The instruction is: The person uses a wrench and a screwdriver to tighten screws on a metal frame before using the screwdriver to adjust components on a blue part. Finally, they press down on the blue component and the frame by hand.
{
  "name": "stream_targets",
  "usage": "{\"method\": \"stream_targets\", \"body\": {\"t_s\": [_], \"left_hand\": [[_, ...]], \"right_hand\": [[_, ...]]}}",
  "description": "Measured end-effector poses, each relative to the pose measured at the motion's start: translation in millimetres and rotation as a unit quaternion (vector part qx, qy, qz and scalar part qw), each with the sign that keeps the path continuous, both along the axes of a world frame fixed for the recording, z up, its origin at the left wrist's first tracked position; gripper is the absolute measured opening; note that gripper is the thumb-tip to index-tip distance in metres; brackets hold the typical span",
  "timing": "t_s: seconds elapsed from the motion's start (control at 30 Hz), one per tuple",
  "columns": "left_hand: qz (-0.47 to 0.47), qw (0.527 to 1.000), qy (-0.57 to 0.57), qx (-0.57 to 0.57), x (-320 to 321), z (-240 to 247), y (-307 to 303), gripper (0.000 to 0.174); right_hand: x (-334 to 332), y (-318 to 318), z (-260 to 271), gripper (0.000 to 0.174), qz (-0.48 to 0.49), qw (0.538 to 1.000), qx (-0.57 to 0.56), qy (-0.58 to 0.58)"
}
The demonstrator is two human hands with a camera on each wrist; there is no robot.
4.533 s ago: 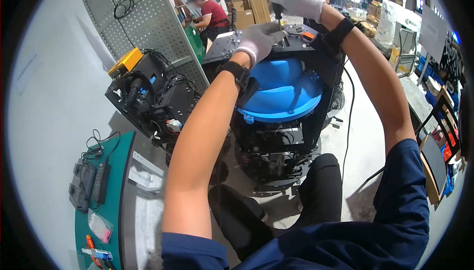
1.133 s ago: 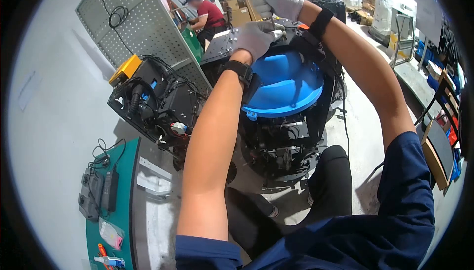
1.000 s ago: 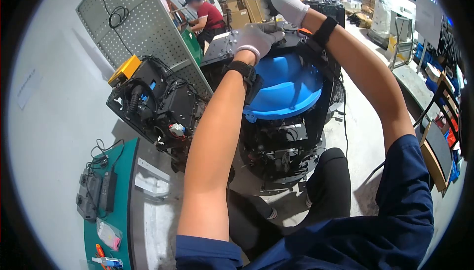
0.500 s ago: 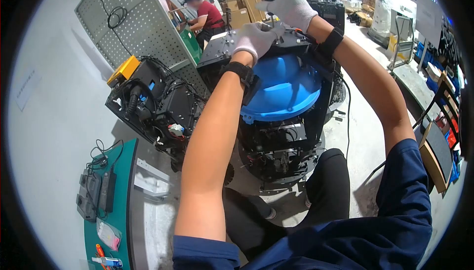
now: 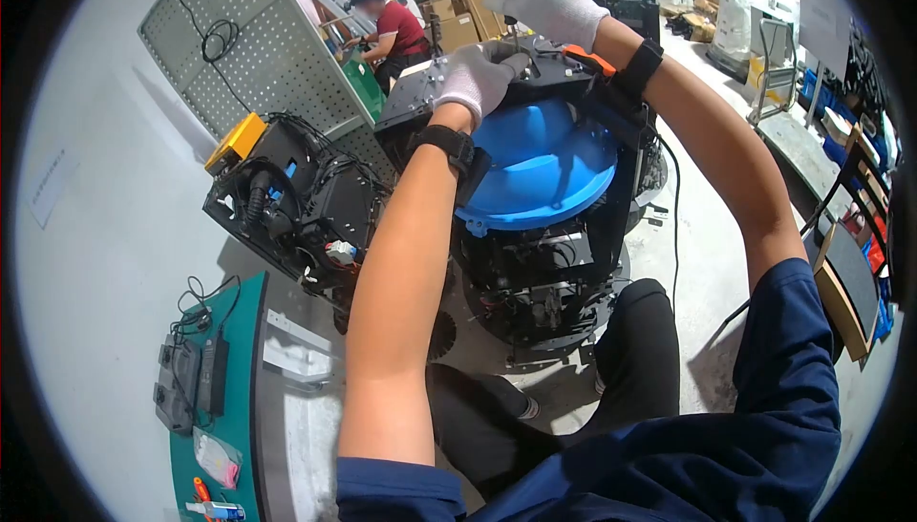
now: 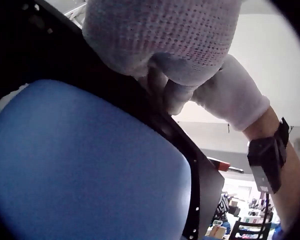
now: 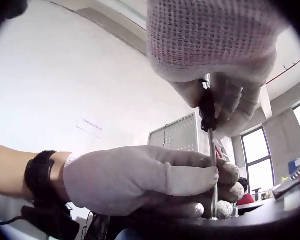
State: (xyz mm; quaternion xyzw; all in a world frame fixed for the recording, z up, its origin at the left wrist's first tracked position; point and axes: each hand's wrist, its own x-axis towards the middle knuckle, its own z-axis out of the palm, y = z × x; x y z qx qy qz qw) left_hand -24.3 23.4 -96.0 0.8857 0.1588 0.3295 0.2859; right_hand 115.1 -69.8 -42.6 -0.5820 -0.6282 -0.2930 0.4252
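Observation:
My gloved right hand [image 5: 554, 1] holds the black handle of a screwdriver [image 7: 207, 107] from above, its fingers around the handle in the right wrist view. The shaft runs straight down to the black plate [image 5: 409, 100] on top of a machine, where the tip meets a small screw head. My gloved left hand [image 5: 478, 78] pinches the lower shaft between thumb and fingers, close over the plate. In the left wrist view the left hand hides the screwdriver. Below the plate sits a large blue basin-like part [image 5: 544, 178] in the machine's black frame.
An orange-handled tool [image 5: 590, 59] lies on the plate near my right wrist. At left stand a second black machine [image 5: 315, 178] and a green-topped table [image 5: 244, 350] with chargers. A pegboard [image 5: 258, 35] and a seated person [image 5: 396, 30] are beyond. A cable [image 5: 677, 226] trails at right.
The right hand has loosened and regripped around the screwdriver handle, changing its wrist angle. My left hand stays at the shaft. The head view has shifted slightly.

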Motion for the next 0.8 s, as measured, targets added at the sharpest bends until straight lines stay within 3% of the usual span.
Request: {"method": "stream_targets", "body": {"t_s": [0.17,0.27,0.33,0.47,0.53,0.8], "left_hand": [[0.043,0.999,0.007,-0.012,-2,7,-18,0.035],[0.039,0.999,0.03,-0.001,1,6,-12,0.037],[0.065,0.998,0.022,-0.004,3,4,-12,0.037],[0.068,0.996,0.036,0.054,1,2,-7,0.035],[-0.015,0.999,-0.009,0.046,1,-5,1,0.033],[0.049,0.995,0.033,0.079,-2,4,-14,0.032]], "right_hand": [[8,-6,-3,0.041,-0.039,0.999,0.007,-0.003],[14,-1,-8,0.042,0.007,0.999,0.022,0.028],[17,6,-9,0.044,0.093,0.994,0.037,0.032],[11,0,-6,0.042,0.067,0.998,0.02,0.002],[-1,-3,-3,0.048,0.06,0.998,0.016,-0.022],[9,9,-5,0.041,0.033,0.999,0.018,0.017]]}}
